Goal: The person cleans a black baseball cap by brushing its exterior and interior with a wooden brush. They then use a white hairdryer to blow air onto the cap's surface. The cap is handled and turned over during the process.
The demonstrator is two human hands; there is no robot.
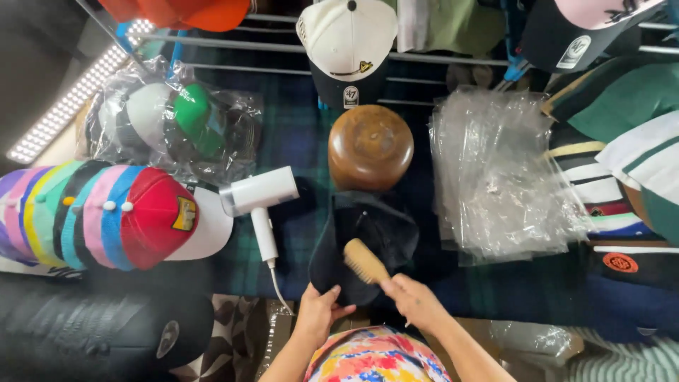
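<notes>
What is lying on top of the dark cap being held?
A wooden brush rests on the dark cap, held by the right hand. The left hand grips the cap's near edge. The bristles and the surface beneath the cap are hidden.

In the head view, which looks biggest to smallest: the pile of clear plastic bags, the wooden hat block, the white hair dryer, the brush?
1. Pile of clear plastic bags, by far the largest.
2. Wooden hat block.
3. White hair dryer: long but thin, so it covers less than the block, though not by much.
4. Brush, held in the right hand, the smallest.
</notes>
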